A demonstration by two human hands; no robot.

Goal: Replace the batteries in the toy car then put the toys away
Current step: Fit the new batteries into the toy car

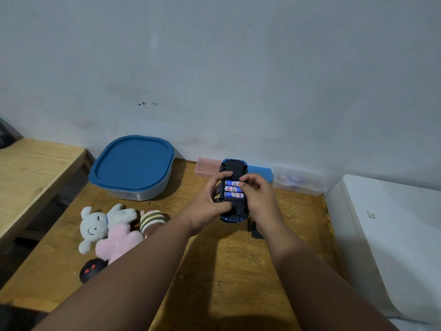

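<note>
A blue plastic toy car (235, 167) with a black underside is being held upside down just above the wooden table (238, 271), near the frame's centre. Three blue-and-white cylindrical batteries (232, 189) are being shown side by side in its open bay. The car's 9 o'clock edge is being gripped by the left hand (210, 204), fingers curled round it. The batteries' 3 o'clock ends are being pinched by the right hand (259, 197), fingertips curled. A blue-lidded clear plastic tub (132, 161) is being seen at 10 o'clock from the car.

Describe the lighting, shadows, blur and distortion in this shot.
Head view: dim, bluish light, no glare; a broad shadow darkens the table near the bottom edge; wide-angle distortion bows its edges; print on the batteries in the toy car is too soft to read.
</note>
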